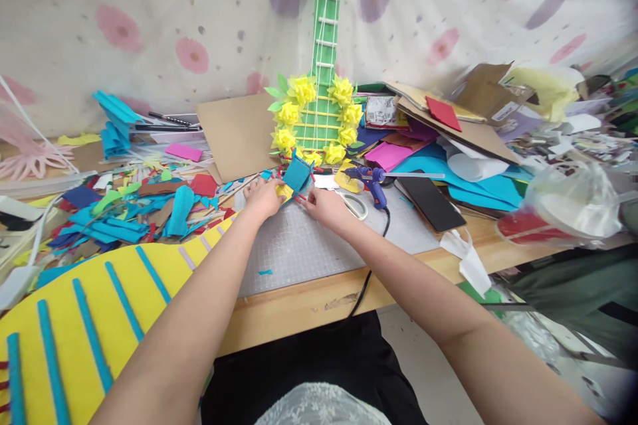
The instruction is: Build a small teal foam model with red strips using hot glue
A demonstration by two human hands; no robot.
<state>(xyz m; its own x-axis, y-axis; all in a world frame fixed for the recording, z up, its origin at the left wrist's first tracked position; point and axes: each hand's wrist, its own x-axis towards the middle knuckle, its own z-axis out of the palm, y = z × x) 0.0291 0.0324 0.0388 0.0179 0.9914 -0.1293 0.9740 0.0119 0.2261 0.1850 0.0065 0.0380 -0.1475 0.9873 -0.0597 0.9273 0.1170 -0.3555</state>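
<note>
Above the grey cutting mat (pixel 299 259), both hands are at a small blue craft piece (pixel 298 174) with thin red strips along its side and a yellow patch below. My left hand (pixel 263 199) closes on its left side, by the yellow patch. At the lower right, the fingers of my right hand (pixel 326 207) pinch a red strip of the same piece. Just behind it stands a green paper guitar (pixel 325 56) with yellow flowers around its body. White-handled scissors (pixel 356 206) and a purple glue gun (pixel 371 184) lie right of my right hand.
Coloured scraps (pixel 119 219) heap up at the left. A big yellow panel with blue strips (pixel 64 305) sits at the near left. To the right are a black phone (pixel 432 202), stacked paper and cardboard (pixel 478 133), and a bagged red-and-white cup (pixel 553 206). The glue gun's cord (pixel 369 279) crosses the table edge.
</note>
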